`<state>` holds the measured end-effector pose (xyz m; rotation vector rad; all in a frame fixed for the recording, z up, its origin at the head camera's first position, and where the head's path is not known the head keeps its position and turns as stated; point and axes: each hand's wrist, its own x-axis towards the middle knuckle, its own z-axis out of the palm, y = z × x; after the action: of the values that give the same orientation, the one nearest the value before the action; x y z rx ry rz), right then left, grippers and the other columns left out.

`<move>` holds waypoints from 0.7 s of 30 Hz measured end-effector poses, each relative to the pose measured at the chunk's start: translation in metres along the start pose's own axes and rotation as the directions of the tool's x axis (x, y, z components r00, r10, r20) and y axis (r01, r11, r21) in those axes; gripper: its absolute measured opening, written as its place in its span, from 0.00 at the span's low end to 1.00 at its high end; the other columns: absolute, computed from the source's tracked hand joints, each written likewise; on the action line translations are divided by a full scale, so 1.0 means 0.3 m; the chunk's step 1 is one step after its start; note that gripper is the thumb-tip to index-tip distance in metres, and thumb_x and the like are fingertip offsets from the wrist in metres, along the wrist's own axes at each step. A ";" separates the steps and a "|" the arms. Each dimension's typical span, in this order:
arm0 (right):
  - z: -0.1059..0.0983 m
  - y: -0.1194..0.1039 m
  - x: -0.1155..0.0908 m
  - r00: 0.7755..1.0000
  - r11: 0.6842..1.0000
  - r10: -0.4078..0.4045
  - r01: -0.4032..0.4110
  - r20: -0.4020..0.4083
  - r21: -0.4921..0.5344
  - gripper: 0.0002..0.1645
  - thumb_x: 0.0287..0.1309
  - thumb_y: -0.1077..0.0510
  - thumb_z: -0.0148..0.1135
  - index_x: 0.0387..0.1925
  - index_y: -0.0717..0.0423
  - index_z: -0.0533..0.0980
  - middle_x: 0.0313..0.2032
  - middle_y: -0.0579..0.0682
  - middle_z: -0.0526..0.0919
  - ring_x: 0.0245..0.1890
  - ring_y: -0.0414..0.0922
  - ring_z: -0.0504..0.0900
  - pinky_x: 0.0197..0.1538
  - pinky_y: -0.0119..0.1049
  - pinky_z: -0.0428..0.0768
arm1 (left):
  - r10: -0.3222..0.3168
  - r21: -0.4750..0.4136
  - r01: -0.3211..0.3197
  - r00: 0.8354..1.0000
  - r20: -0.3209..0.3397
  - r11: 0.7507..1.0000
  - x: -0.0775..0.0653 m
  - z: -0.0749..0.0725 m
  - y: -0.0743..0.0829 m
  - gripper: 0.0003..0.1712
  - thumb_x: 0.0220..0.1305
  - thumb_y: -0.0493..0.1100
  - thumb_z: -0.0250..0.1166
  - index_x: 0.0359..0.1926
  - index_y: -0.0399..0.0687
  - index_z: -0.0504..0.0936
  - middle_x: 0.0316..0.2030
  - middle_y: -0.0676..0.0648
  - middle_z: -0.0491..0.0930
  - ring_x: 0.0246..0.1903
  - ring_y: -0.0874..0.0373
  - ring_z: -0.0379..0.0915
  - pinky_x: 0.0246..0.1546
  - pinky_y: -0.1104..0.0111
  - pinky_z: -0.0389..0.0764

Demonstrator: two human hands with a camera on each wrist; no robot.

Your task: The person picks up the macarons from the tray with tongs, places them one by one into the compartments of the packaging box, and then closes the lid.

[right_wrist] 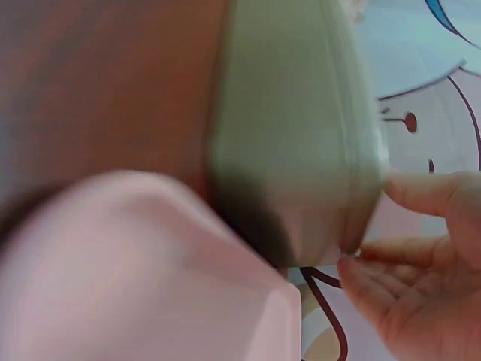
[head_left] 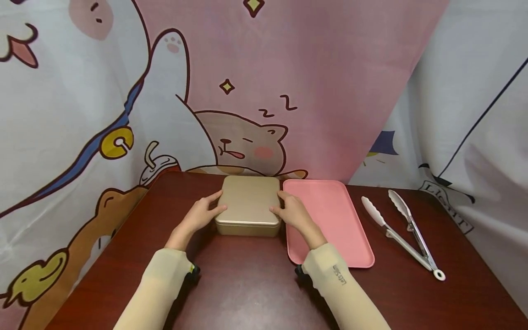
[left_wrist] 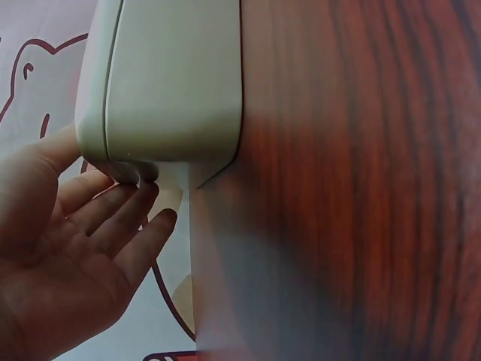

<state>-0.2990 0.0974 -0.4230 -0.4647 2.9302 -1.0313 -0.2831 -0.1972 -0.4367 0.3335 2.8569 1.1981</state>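
Note:
A gold-coloured rectangular tin box (head_left: 249, 199) with rounded corners stands near the table's back edge, its lid (head_left: 247, 188) on. At the box's left side my left hand (head_left: 199, 214) holds the lid's edge, thumb near the front corner. On the opposite side my right hand (head_left: 296, 214) grips the lid's edge likewise. In the left wrist view, the left fingers (left_wrist: 128, 218) reach the side of the box just under the lid seam. The right wrist view is blurred; there the right thumb (right_wrist: 421, 192) touches the lid's edge and the fingertips meet the side.
Right of the box lies a pink tray (head_left: 330, 220), partly beneath the right forearm. Farther right, spread tongs (head_left: 407, 246) with white tips rest on the dark red wooden table (head_left: 247, 284). A cartoon-printed curtain (head_left: 330, 91) hangs right behind the table and along its sides.

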 end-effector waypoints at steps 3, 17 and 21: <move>-0.017 0.018 0.045 1.000 1.000 -0.015 0.015 0.002 -0.010 0.39 0.66 0.55 0.62 0.71 0.72 0.61 0.72 0.68 0.63 0.73 0.61 0.63 0.73 0.54 0.63 | 0.004 -0.036 -0.003 1.000 0.014 0.999 0.001 0.005 -0.004 0.39 0.70 0.50 0.62 0.76 0.44 0.60 0.73 0.37 0.62 0.73 0.41 0.59 0.70 0.46 0.63; 0.007 0.030 0.102 0.997 0.993 -0.070 0.071 0.012 -0.097 0.34 0.73 0.55 0.53 0.72 0.70 0.60 0.74 0.65 0.60 0.74 0.62 0.60 0.75 0.54 0.60 | 0.029 -0.050 -0.028 0.999 0.024 0.998 -0.044 -0.005 -0.005 0.39 0.71 0.48 0.62 0.76 0.41 0.58 0.74 0.38 0.60 0.74 0.40 0.56 0.72 0.45 0.60; -0.002 0.040 0.104 0.998 0.994 -0.068 0.069 0.017 -0.090 0.35 0.72 0.55 0.54 0.72 0.69 0.60 0.74 0.66 0.60 0.74 0.61 0.61 0.74 0.54 0.61 | 0.029 -0.064 -0.028 0.999 0.024 0.998 -0.035 0.009 -0.006 0.39 0.72 0.48 0.61 0.77 0.42 0.57 0.75 0.38 0.59 0.73 0.40 0.57 0.72 0.46 0.61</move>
<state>-0.3322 0.0981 -0.4271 -0.5756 2.9782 -0.9002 -0.2729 -0.1988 -0.4405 0.3851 2.7955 1.2770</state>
